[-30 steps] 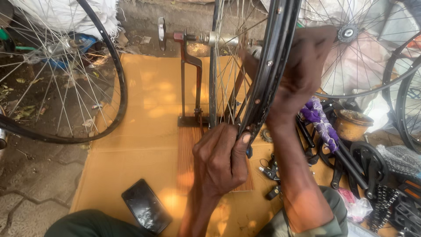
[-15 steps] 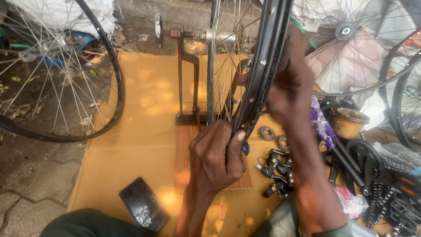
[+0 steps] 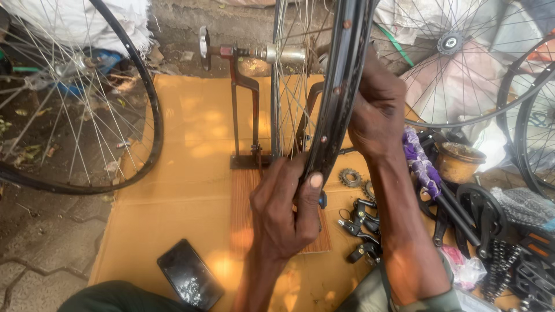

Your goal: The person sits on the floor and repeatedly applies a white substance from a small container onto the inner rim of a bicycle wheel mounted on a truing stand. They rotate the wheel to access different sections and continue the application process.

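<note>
Spoked wheel (image 3: pixel 69 115), lying at far left on the ground. Dark phone (image 3: pixel 189 281), on cardboard sheet (image 3: pixel 185 144). Truing stand (image 3: pixel 243 104), upright, centre. Left hand (image 3: pixel 286 211), fingers closed around black rim (image 3: pixel 341 86) at its lower edge. Right hand (image 3: pixel 376 112), gripping same rim higher up. Sprockets (image 3: pixel 350 177), brass pot (image 3: pixel 459 162), right.

A roadside bicycle repair workshop set on bare paving: a black spoked wheel rim (image 3: pixel 341 86) stands in a rusty metal truing stand (image 3: pixel 243 110) on flattened brown cardboard (image 3: pixel 185 156), with loose steel sprockets (image 3: pixel 350 177), black chains (image 3: pixel 500 266) and spare wheels (image 3: pixel 75 115) around.
</note>
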